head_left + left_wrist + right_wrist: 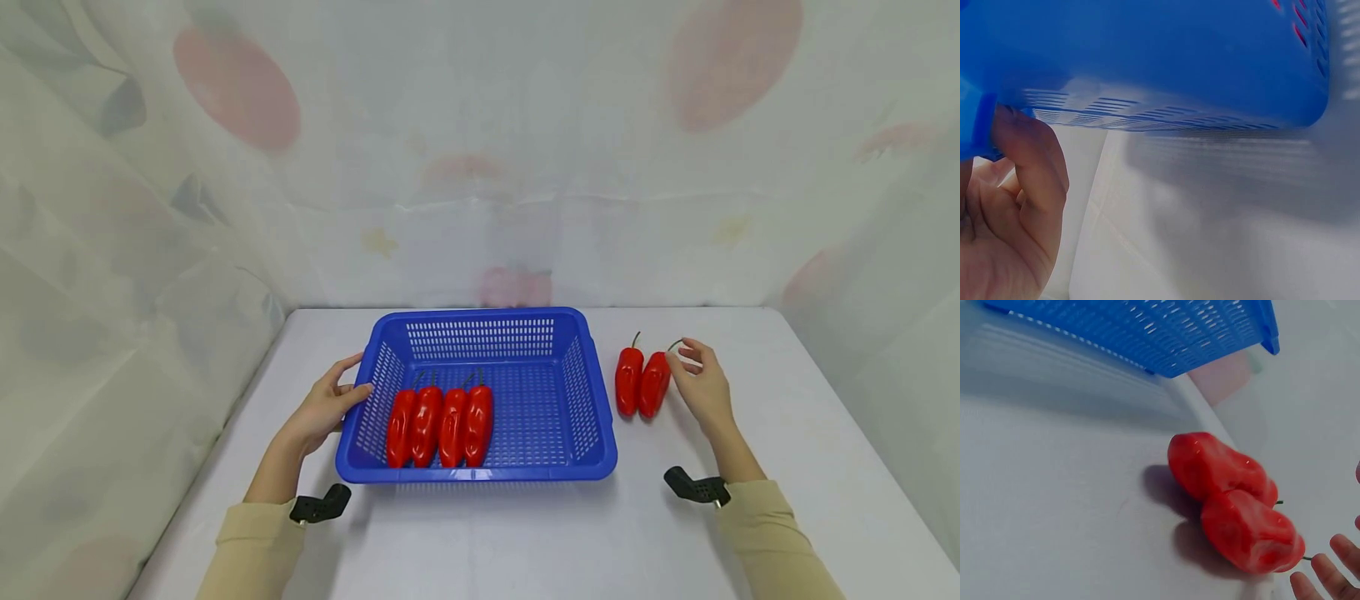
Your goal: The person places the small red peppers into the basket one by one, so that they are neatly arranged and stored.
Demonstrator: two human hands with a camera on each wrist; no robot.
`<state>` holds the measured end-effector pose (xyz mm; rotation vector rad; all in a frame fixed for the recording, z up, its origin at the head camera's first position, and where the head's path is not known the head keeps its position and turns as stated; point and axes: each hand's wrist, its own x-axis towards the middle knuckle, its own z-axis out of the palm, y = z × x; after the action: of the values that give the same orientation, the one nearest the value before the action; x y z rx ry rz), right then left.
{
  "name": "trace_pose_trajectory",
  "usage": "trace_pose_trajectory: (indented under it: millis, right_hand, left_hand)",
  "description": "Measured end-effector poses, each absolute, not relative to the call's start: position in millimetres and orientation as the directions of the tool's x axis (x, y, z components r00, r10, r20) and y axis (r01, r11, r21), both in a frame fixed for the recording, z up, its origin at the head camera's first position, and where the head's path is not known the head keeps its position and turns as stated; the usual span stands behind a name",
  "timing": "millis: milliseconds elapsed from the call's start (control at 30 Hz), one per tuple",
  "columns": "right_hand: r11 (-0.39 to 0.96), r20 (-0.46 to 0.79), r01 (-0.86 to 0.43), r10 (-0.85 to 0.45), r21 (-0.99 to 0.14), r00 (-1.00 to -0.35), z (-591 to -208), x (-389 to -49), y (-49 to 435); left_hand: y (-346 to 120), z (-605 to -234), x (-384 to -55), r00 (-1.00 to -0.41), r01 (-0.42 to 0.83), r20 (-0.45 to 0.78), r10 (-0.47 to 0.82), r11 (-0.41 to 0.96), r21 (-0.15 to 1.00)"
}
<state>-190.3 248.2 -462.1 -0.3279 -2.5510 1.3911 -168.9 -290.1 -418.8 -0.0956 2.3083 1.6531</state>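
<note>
My left hand [324, 410] grips the left rim of a blue plastic basket [480, 475], its thumb over the edge. In the left wrist view the curled fingers [1038, 156] come up under the basket's rim. Several glossy red peppers [427, 425] lie side by side in the basket's left half, stems pointing away. Right of the basket, two more red peppers lie together on the table, one nearer the basket [628, 382] and one farther right [655, 385]. My right hand [703, 387] is beside the farther pepper's green stem, fingertips close to it, the fingers spread apart in the right wrist view.
The white table [480, 550] spreads around the basket. Pale patterned sheeting [465, 125] hangs behind the table and along both sides. A small black device [321, 505] is worn on the left wrist, another [697, 486] on the right.
</note>
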Motion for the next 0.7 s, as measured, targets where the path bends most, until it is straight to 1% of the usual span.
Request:
trace_pose_trajectory:
  millis: [100, 200, 467, 700]
  right_hand:
    - [0.539, 0.016, 0.168, 0.321, -0.826, -0.947, -464, -188, 247]
    - [0.537, -0.039, 0.220, 0.327, -0.815, -0.944, -468, -189, 249]
    - [0.535, -0.125, 0.273, 0.296, -0.799, -0.947, -475, -193, 252]
    - [0.564, -0.198, 0.341, 0.300, -0.752, -0.933, -476, -196, 247]
  left_hand:
    - [-290, -419, -169, -0.953, -0.226, -0.279, 0.117, 0.338, 0.914]
    - [-290, -419, -169, -0.953, -0.226, -0.279, 0.117, 0.337, 0.914]
    - [-291, -420, -170, -0.952, -0.226, -0.279, 0.123, 0.327, 0.917]
    - [-291, -420, -170, -0.954, -0.215, -0.270, 0.127, 0.333, 0.918]
